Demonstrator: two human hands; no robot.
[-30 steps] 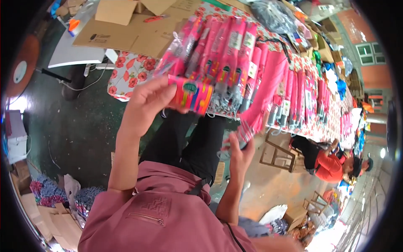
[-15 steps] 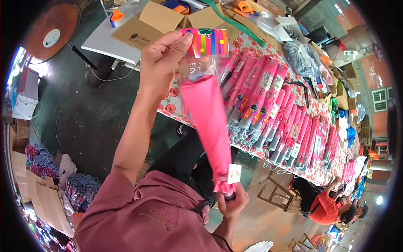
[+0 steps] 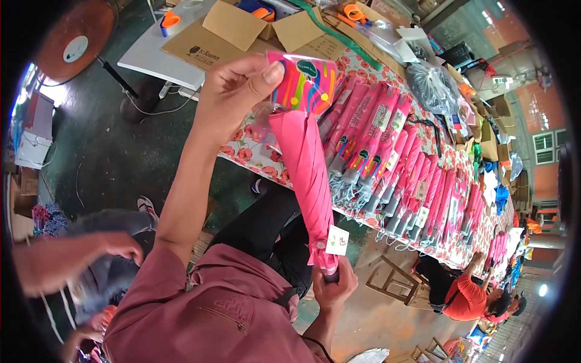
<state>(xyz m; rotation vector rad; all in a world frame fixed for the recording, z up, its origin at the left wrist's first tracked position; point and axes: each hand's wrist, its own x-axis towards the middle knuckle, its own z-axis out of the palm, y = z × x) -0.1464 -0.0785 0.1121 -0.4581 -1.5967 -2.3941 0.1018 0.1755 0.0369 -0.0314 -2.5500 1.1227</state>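
Note:
A folded pink umbrella (image 3: 304, 166) slants in front of me, its narrow handle end toward my body. My right hand (image 3: 334, 287) is closed round the handle. A small white tag (image 3: 337, 240) hangs beside that end. My left hand (image 3: 239, 91) pinches the upper left edge of a clear plastic sleeve (image 3: 305, 85) printed with coloured stripes and dots. The umbrella's far end meets the lower part of the sleeve; how far it is inside, I cannot tell.
Many pink umbrellas (image 3: 375, 130) lie in a row on the flowered tablecloth (image 3: 242, 152). Behind are an open cardboard box (image 3: 209, 51) and an orange tape dispenser (image 3: 170, 23). A wooden stool (image 3: 387, 281) and a person in orange (image 3: 467, 299) are at right; another person's arm (image 3: 72, 257) reaches in at left.
The striped sleeve has tilted and come down toward the umbrella, whose cloth now looks more tightly twisted. Another person's arm and legs have come into view at the left.

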